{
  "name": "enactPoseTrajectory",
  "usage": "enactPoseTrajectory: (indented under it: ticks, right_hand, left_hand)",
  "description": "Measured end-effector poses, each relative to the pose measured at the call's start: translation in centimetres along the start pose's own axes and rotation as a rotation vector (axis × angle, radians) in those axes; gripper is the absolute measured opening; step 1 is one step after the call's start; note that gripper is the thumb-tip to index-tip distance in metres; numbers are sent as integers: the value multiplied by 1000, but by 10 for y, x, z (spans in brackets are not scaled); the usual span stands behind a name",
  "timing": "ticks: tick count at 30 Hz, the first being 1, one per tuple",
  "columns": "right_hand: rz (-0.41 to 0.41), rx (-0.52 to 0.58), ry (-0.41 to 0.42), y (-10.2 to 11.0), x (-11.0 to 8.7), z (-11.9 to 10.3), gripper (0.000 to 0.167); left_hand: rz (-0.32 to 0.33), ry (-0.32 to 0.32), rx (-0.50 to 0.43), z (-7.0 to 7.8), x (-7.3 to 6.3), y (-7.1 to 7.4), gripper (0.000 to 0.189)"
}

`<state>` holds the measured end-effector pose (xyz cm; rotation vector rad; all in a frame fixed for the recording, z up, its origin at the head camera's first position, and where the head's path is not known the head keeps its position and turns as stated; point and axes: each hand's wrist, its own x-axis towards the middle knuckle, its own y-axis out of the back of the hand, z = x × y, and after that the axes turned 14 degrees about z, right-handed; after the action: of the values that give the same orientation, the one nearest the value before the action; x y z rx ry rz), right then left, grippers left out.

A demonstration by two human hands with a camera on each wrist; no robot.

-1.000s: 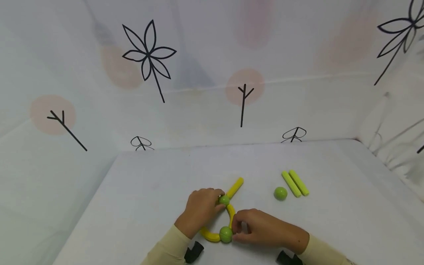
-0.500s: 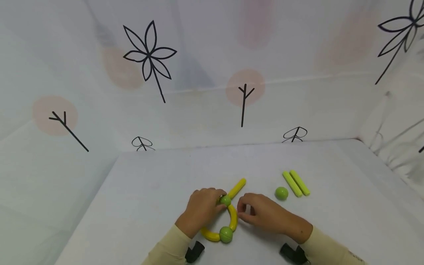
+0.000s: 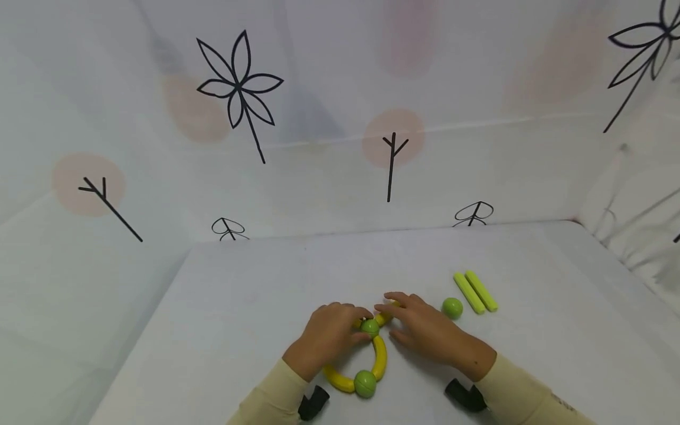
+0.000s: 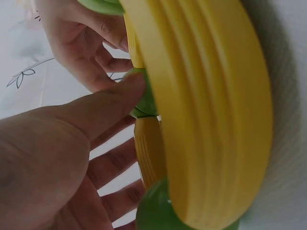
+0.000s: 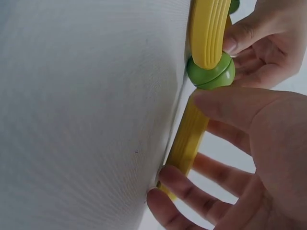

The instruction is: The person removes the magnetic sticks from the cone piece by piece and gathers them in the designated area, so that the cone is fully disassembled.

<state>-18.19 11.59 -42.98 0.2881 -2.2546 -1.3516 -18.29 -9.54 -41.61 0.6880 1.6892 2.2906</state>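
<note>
Curved yellow pieces (image 3: 381,357) and green balls are joined into a ring on the white table. My left hand (image 3: 329,336) pinches the ring's upper green ball (image 3: 369,328); the left wrist view shows the thumb (image 4: 112,98) pressed on it. A straight yellow rod (image 5: 184,143) sticks out from that ball toward the upper right. My right hand (image 3: 430,330) holds this rod, thumb near the ball and fingers spread along the far side. At the ring's near side sits another green ball (image 3: 365,383), untouched. The left hand hides the ring's left part.
To the right lie a loose green ball (image 3: 452,308) and two yellow-green sticks (image 3: 475,292) side by side. White fabric walls with printed flowers (image 3: 237,87) and twigs enclose the table (image 3: 255,283) at the back and sides.
My right hand has moved from beside the near green ball up to the straight yellow rod. The rod has swung down to the right, and the upper ball has shifted slightly right.
</note>
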Motion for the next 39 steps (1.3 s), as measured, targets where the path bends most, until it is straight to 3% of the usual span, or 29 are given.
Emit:
enactPoseTrajectory:
  ticks: [8,20,34,39]
  right_hand:
    - [8,-37,5,0,-3,0,40]
    - [-46,-84,-148,3,-1,-9,20]
    - [-125,9,-152,0,-4,-3,19]
    - [-94,6,-148,1,-3,-2,17]
  left_hand:
    - [-1,-35,-2,-1,0,-2,34]
    - [15,-20,-9,-1,1,-3,33]
    - [8,10,-27,-1,2,-5,33]
    - [25,11,-41,-1,2,-2,33]
